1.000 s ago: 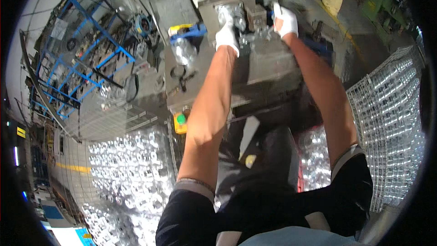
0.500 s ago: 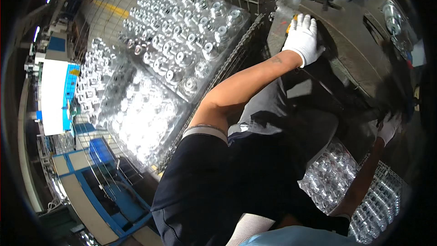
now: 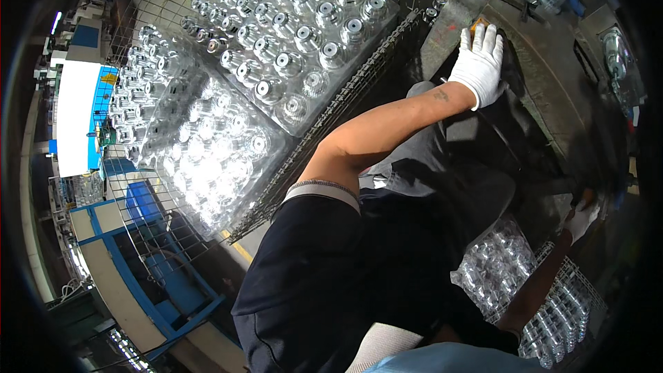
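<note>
I see my left hand (image 3: 478, 62), white-gloved, spread flat on the dark tabletop (image 3: 552, 117) at upper right, holding nothing. My right hand (image 3: 581, 217), at the right edge, is too blurred to tell. Clear trays of shiny metal parts (image 3: 304, 48) fill the upper left.

Trays of metal parts (image 3: 276, 69) in wire cage (image 3: 324, 131) at left; workbench (image 3: 552, 97) right; more trays (image 3: 497, 269) below it.
</note>
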Demonstrator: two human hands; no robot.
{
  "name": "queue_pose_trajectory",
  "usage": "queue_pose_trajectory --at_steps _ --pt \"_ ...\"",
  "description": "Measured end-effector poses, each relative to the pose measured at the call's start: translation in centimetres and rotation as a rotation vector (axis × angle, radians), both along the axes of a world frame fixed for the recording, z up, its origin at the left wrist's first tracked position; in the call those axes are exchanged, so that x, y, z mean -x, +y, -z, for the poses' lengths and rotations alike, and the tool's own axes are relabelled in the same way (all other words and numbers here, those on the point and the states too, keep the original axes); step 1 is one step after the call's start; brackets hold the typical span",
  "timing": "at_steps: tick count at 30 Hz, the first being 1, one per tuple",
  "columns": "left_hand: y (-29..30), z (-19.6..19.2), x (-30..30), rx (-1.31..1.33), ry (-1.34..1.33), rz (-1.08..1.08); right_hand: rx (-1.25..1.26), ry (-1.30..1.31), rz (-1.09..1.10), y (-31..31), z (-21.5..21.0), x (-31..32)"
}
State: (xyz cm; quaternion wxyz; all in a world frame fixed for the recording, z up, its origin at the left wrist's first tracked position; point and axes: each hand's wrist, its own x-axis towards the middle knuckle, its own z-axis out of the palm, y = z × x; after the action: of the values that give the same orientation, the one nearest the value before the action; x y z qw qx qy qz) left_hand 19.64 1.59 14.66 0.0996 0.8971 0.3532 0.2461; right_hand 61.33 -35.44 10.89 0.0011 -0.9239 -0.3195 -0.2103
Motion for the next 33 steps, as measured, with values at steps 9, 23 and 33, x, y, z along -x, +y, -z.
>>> queue_pose_trajectory --at_steps 9,23,33 --pt "-0.3 0.1 -0.2 0.018 -0.02 -0.062 0.179 -0.044 0.142 1.0 -0.1 0.1" --pt "-5.6 4.2 3.5 0.232 -0.125 -0.095 0.321 -0.083 -0.009 4.0 3.5 6.5" --pt "-6.7 6.8 5.1 0.363 -0.007 -0.111 0.142 0.117 -0.089 3.3 6.8 6.9"
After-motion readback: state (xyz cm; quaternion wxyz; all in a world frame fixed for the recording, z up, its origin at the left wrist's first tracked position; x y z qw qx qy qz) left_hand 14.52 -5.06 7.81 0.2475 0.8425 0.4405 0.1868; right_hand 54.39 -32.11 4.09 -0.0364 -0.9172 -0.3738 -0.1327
